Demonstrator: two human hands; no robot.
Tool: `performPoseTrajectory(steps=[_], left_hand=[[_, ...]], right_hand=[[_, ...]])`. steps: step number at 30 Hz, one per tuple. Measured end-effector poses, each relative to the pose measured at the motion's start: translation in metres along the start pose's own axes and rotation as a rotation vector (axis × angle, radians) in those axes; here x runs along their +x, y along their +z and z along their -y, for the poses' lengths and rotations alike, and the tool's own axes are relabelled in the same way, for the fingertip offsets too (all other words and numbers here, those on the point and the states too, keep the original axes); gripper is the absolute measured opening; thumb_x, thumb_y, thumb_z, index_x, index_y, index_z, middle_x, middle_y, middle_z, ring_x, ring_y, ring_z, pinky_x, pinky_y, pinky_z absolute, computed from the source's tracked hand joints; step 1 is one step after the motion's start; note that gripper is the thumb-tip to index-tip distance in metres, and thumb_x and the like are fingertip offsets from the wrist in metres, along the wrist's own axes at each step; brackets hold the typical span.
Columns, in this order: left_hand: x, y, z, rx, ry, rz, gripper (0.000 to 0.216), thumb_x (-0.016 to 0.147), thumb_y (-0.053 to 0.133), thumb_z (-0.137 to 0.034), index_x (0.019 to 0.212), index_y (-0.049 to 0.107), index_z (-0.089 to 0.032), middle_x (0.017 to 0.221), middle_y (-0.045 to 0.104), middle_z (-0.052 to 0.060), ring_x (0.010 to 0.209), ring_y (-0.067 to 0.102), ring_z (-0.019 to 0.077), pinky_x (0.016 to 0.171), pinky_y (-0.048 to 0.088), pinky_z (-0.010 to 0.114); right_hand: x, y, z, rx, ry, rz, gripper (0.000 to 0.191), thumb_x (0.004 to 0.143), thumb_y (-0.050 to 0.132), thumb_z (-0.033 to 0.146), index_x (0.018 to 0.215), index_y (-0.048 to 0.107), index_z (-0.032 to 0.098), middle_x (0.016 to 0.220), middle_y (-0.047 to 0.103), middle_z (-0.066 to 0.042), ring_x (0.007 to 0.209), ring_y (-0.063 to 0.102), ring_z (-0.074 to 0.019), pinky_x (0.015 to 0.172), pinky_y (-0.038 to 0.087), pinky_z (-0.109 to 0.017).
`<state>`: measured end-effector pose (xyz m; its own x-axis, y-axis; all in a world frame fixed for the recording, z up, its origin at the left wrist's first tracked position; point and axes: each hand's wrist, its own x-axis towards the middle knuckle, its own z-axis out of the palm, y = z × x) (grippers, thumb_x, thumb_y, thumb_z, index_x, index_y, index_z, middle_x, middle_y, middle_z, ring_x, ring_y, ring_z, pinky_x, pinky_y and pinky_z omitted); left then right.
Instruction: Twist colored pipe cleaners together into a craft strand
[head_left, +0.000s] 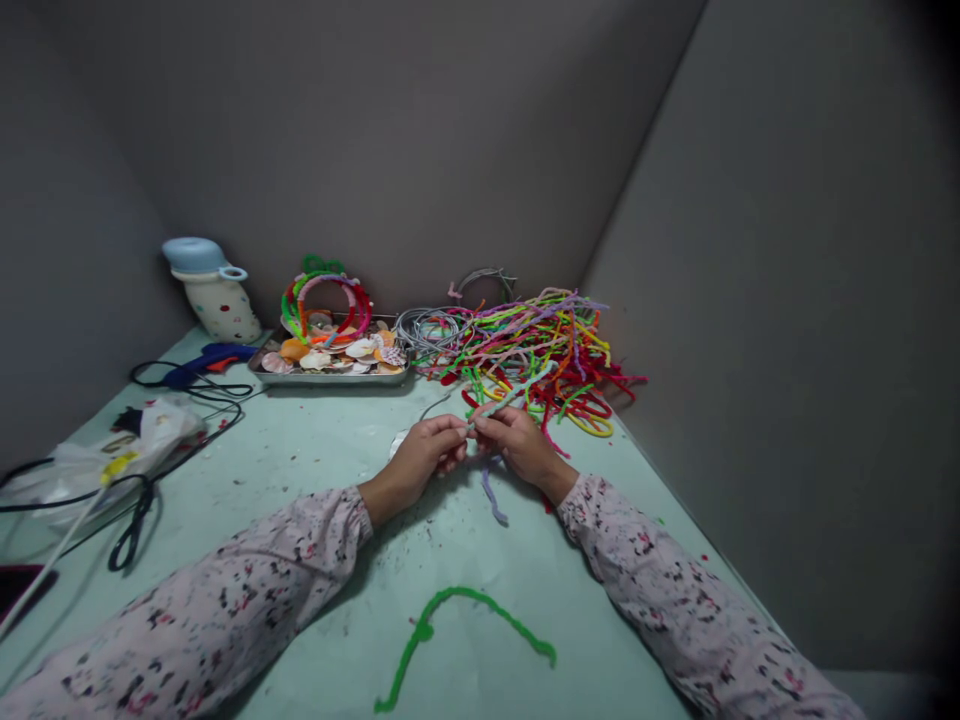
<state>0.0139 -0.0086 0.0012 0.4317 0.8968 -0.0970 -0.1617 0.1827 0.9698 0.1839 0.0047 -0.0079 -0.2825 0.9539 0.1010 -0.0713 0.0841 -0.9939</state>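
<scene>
My left hand and my right hand meet above the middle of the table, fingertips pinched close together. Between them is a pale mint pipe cleaner, its free length slanting up to the right past my right hand. A thin grey wire sticks up behind my left fingers; whether they hold it too is hidden. Below my right hand a lavender pipe cleaner hangs or lies, its upper end hidden. Nearer me, a bent green pipe cleaner rests on the table.
A heap of coloured pipe cleaners lies at back right, beside coiled grey wire. A metal tray holds shells and wrapped rings. Leftward are a bottle, black cables and a plastic bag. Walls enclose the table.
</scene>
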Motion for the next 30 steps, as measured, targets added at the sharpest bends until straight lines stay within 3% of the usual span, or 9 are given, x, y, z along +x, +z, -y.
performPoseTrajectory(steps=[6,10,12,17,20,25,30], left_hand=[[0.001,0.001,-0.003,0.157,0.059,-0.059,0.020,0.076,0.058,-0.036,0.075,0.056,-0.016,0.055,0.050,-0.005,0.044,0.036,0.0064,0.044,0.025,0.020],[0.003,-0.006,-0.005,0.507,0.231,-0.166,0.019,0.078,0.057,-0.035,0.075,0.061,-0.017,0.059,0.052,-0.003,0.053,0.042,0.0096,0.051,0.029,0.021],[0.005,-0.012,-0.005,0.678,0.284,-0.208,0.016,0.076,0.059,-0.032,0.085,0.063,-0.019,0.063,0.054,-0.002,0.056,0.045,0.0115,0.053,0.029,0.022],[0.006,-0.023,-0.006,1.107,0.316,-0.076,0.015,0.065,0.071,-0.029,0.077,0.067,-0.020,0.077,0.058,0.004,0.069,0.051,0.0175,0.061,0.033,0.026],[0.005,-0.021,-0.007,1.312,0.333,-0.023,0.012,0.069,0.068,-0.029,0.076,0.069,-0.019,0.080,0.059,0.008,0.081,0.053,0.0233,0.070,0.034,0.031],[0.000,-0.014,-0.006,1.420,0.394,-0.019,0.012,0.080,0.057,-0.024,0.080,0.067,-0.018,0.086,0.061,0.009,0.089,0.054,0.0246,0.082,0.031,0.039],[0.000,-0.012,-0.004,1.411,0.524,-0.122,0.013,0.086,0.048,-0.021,0.087,0.060,-0.017,0.091,0.060,0.008,0.093,0.053,0.0233,0.089,0.028,0.042]], right_hand=[[-0.001,0.001,0.003,-0.017,-0.030,-0.023,0.024,0.077,0.063,0.043,0.078,0.064,0.018,0.063,0.057,0.001,0.057,0.050,-0.0123,0.058,0.040,-0.026],[0.001,-0.001,0.000,-0.078,-0.005,-0.072,0.026,0.077,0.063,0.044,0.077,0.064,0.017,0.059,0.056,0.002,0.054,0.049,-0.0120,0.055,0.039,-0.026],[0.002,-0.002,-0.002,-0.086,0.005,-0.114,0.027,0.077,0.063,0.044,0.072,0.062,0.017,0.058,0.057,0.002,0.053,0.048,-0.0117,0.055,0.039,-0.026],[0.003,-0.003,-0.004,-0.058,-0.010,-0.189,0.029,0.077,0.062,0.045,0.069,0.060,0.017,0.057,0.057,0.001,0.052,0.048,-0.0116,0.053,0.037,-0.026],[0.004,-0.003,-0.004,-0.064,-0.016,-0.212,0.029,0.078,0.061,0.045,0.070,0.060,0.017,0.056,0.056,0.001,0.052,0.048,-0.0119,0.052,0.037,-0.026],[0.004,-0.001,-0.003,-0.126,-0.031,-0.221,0.027,0.078,0.060,0.043,0.073,0.060,0.017,0.058,0.055,0.001,0.053,0.049,-0.0128,0.053,0.038,-0.026],[0.000,0.005,0.002,-0.333,-0.186,-0.234,0.019,0.080,0.058,0.037,0.083,0.064,0.018,0.072,0.061,-0.001,0.066,0.054,-0.0146,0.062,0.041,-0.027]])
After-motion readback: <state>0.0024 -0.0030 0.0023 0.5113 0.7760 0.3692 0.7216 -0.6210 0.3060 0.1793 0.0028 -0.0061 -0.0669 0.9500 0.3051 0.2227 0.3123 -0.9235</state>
